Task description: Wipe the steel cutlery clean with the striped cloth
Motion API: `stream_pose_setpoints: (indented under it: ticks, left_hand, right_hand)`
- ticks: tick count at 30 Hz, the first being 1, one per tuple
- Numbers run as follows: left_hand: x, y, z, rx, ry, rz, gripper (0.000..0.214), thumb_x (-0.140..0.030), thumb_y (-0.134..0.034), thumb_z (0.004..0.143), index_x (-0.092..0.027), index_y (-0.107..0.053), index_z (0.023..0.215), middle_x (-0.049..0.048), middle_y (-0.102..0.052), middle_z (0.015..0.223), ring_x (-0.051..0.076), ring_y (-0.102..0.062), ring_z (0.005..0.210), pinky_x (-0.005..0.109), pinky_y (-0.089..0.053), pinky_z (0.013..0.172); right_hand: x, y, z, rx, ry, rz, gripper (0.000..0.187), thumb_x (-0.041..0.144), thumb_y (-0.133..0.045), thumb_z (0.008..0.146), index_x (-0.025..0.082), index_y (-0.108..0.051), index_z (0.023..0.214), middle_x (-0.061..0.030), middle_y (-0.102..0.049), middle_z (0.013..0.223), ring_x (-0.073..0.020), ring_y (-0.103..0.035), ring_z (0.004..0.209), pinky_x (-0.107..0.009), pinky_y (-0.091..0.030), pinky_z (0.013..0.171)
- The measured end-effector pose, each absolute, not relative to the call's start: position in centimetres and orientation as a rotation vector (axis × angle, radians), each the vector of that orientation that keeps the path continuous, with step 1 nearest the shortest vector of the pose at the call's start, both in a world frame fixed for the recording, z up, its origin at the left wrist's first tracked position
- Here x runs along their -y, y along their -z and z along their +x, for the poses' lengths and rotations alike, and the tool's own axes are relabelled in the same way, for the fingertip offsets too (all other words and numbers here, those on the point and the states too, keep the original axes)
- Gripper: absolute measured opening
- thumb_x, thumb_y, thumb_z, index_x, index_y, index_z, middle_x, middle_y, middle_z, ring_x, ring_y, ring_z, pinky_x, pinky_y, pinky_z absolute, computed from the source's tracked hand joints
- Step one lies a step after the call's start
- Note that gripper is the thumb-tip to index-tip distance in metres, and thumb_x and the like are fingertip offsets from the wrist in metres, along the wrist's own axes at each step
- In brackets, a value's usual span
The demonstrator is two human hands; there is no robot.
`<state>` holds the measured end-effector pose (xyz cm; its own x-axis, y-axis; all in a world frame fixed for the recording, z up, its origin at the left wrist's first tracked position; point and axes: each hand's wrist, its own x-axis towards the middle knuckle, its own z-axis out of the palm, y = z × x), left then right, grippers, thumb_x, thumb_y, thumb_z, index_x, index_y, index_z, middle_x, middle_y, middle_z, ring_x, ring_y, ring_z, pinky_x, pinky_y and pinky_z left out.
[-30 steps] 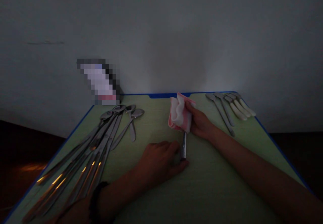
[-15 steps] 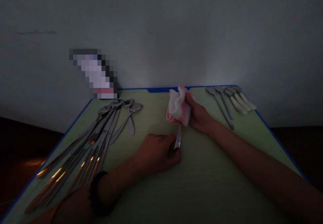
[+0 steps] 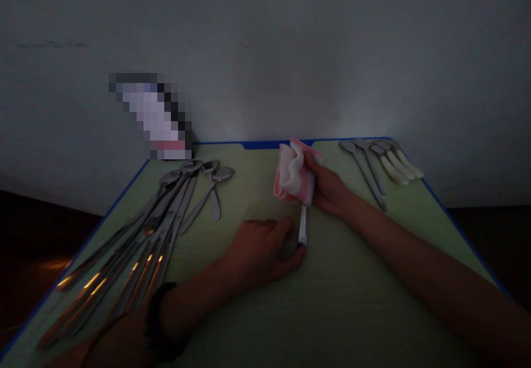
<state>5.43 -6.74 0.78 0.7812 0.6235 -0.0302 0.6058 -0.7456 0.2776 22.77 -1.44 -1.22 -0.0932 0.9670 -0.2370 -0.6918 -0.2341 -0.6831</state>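
My right hand [image 3: 327, 185] is closed on a folded pink-and-white cloth [image 3: 292, 169] above the middle of the table. A shiny metal handle [image 3: 303, 225] sticks out below the cloth, toward me; the other end of this piece of cutlery is hidden, so its kind does not show. My left hand [image 3: 263, 252], with a black band on its wrist, is beside that handle. Its thumb lies at the handle's lower tip, apparently touching it, while the index finger stands apart from the handle.
On the left side several spoons and long-handled pieces of cutlery [image 3: 136, 240] lie in a heap, with two crossed spoons [image 3: 213, 182] beside them. At the back right lie more spoons [image 3: 365, 174], some with white handles [image 3: 394, 169]. A blurred-out upright object [image 3: 153, 116] leans by the wall [image 3: 265, 52].
The handle has swung a little to the right and stands more upright. My left fingers have parted from around it. The cloth stays in my right hand.
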Motion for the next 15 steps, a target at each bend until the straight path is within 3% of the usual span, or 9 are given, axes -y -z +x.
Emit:
stream_pose_setpoints:
  ticks: [4,10,15]
  left_hand:
    - [6.74,-0.74,5.35,-0.988,-0.102,2.676,0.025,-0.041,-0.044,0.084,-0.02,-0.05,0.095,0.0004,-0.063,0.073,0.016,-0.058,0.06,0.026,-0.039,0.057]
    - [6.51,-0.67,5.2,-1.001,-0.117,2.617,0.024,-0.035,-0.045,0.084,-0.019,-0.05,0.101,-0.0019,-0.061,0.066,0.014,-0.057,0.054,0.024,-0.037,0.052]
    - [6.47,-0.71,5.3,-1.009,-0.114,2.599,0.035,-0.046,-0.047,0.082,-0.02,-0.049,0.106,-0.0018,-0.061,0.065,0.016,-0.058,0.057,0.026,-0.039,0.056]
  right_hand:
    - [1.53,0.99,22.71,0.47,-1.623,-0.814,0.025,0.038,-0.055,0.08,0.017,-0.061,0.093,-0.0027,-0.067,0.078,-0.0152,-0.061,0.076,-0.028,-0.049,0.077]
    - [1.53,1.22,22.68,0.537,-1.582,-0.801,0.02,0.036,-0.059,0.078,0.021,-0.062,0.091,0.0013,-0.066,0.076,-0.0128,-0.059,0.068,-0.025,-0.048,0.069]
    - [1.85,1.43,22.74,0.738,-1.595,-0.785,0.024,0.03,-0.068,0.069,0.02,-0.063,0.091,0.0008,-0.068,0.078,-0.0112,-0.058,0.065,-0.023,-0.047,0.066]
